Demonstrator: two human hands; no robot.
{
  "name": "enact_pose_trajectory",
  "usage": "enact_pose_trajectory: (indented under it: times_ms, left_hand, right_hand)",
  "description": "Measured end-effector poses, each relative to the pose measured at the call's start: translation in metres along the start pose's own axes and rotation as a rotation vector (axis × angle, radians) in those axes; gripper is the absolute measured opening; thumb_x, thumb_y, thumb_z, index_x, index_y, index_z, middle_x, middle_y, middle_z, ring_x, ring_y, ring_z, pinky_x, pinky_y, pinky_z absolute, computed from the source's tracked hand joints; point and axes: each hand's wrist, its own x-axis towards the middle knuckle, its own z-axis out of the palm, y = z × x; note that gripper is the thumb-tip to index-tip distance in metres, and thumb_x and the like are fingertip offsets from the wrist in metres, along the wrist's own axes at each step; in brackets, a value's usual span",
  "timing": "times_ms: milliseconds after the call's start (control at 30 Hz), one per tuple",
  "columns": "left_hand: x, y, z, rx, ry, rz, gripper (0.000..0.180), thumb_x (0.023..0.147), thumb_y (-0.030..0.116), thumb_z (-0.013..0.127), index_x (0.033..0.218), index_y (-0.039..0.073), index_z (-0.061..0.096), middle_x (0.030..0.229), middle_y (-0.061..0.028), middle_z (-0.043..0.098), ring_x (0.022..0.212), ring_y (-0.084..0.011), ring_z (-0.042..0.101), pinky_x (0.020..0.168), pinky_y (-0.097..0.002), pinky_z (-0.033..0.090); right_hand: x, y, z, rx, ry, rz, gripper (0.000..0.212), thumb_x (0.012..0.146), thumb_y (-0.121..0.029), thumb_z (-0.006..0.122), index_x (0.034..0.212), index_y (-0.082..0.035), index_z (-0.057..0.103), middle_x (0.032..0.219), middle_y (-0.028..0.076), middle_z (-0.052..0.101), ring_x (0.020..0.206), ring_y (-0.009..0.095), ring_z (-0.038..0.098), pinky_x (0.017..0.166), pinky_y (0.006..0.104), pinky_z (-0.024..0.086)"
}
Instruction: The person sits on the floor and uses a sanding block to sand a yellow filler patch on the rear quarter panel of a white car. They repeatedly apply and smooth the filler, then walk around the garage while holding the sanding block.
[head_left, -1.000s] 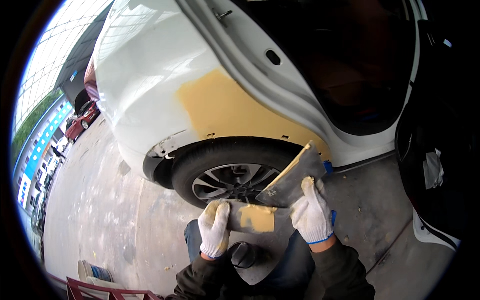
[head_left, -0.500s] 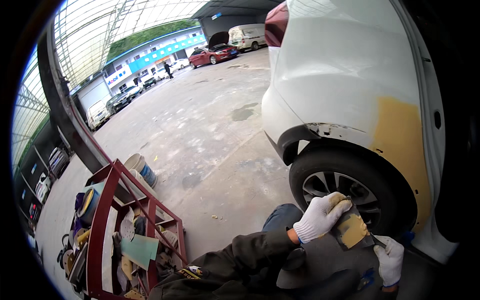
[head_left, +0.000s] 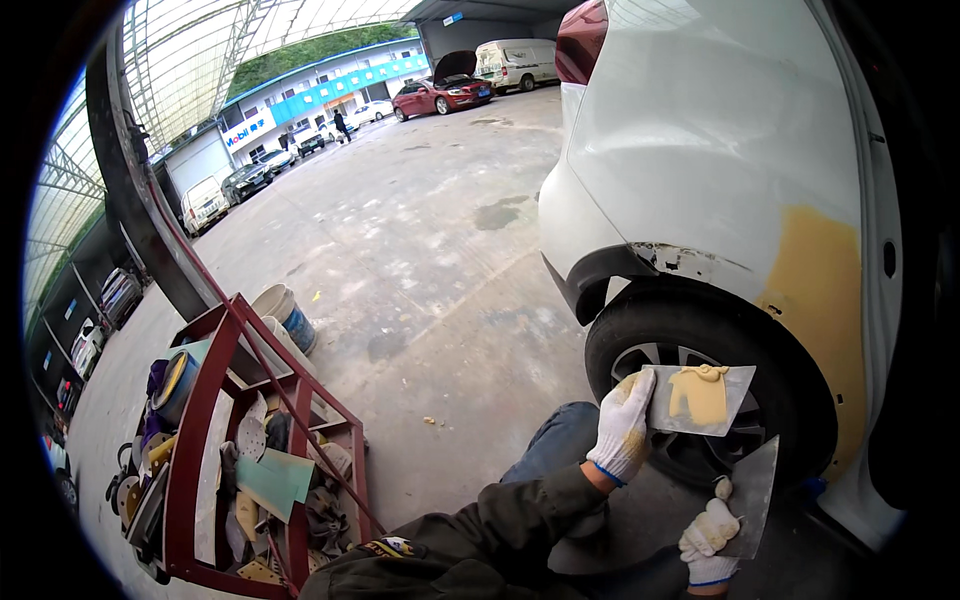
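My left hand, in a white knit glove, is closed on the left edge of a flat grey putty spreader. Yellow body filler lies spread on its face, with a ridge along the top. Lower down, my right hand, gloved too, grips a second grey scraper, whose blade tilts upward apart from the first. Both tools are in front of the rear wheel of a white car. A yellow filler patch covers the panel behind the wheel arch.
A dark red metal rack at lower left holds sanding discs, a green sheet and tins. Buckets stand behind it, beside a steel post. Farther off are a red car with its bonnet raised, a van and a person.
My hands have moved apart: the left raised its spreader and turned it flatter, while the right drew its scraper down and left, showing its blade. The view has shifted slightly.
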Motion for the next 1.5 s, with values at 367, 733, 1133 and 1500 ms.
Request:
enact_pose_trajectory:
  times_ms: [367,733,1133,1500]
  left_hand:
    - [-0.016,0.0,-0.005,0.345,0.03,0.211,0.026,0.1,0.023,0.059,0.11,0.001,0.066,0.096,-0.0068,0.068,0.086,-0.0129,0.063,0.076,-0.0266,0.05]
    - [-0.026,-0.006,-0.001,0.585,-0.009,0.244,0.02,0.1,0.018,0.059,0.097,-0.001,0.068,0.085,-0.0029,0.065,0.074,-0.0096,0.058,0.065,-0.0244,0.046]
    - [-0.064,0.014,0.001,0.946,-0.555,0.219,0.023,0.099,0.02,0.059,0.11,0.0,0.062,0.085,-0.0176,0.068,0.077,-0.0287,0.07,0.068,-0.0323,0.053]
    - [-0.055,-0.002,-0.034,0.959,-0.96,0.059,0.027,0.1,0.028,0.053,0.111,0.007,0.064,0.106,-0.0166,0.067,0.083,-0.0338,0.067,0.069,-0.0401,0.054]
  right_hand:
    - [0.054,0.057,0.036,0.369,-0.134,-0.008,0.041,0.091,-0.02,0.068,0.12,-0.001,0.046,0.055,-0.008,0.044,0.044,0.006,0.045,0.051,0.0258,0.045]
    - [0.039,0.054,0.042,0.396,-0.003,0.116,0.03,0.1,-0.022,0.049,0.118,0.002,0.046,0.044,-0.009,0.039,0.033,0.003,0.035,0.033,0.0218,0.028]
    - [0.081,0.035,0.033,0.159,0.282,0.213,0.047,0.103,-0.043,0.041,0.119,0.0,0.05,0.063,-0.004,0.043,0.051,0.01,0.044,0.055,0.0283,0.041]
    - [0.086,0.035,-0.037,0.073,0.723,0.221,0.051,0.102,-0.048,0.041,0.119,-0.001,0.052,0.061,-0.003,0.043,0.049,0.011,0.043,0.051,0.0281,0.039]
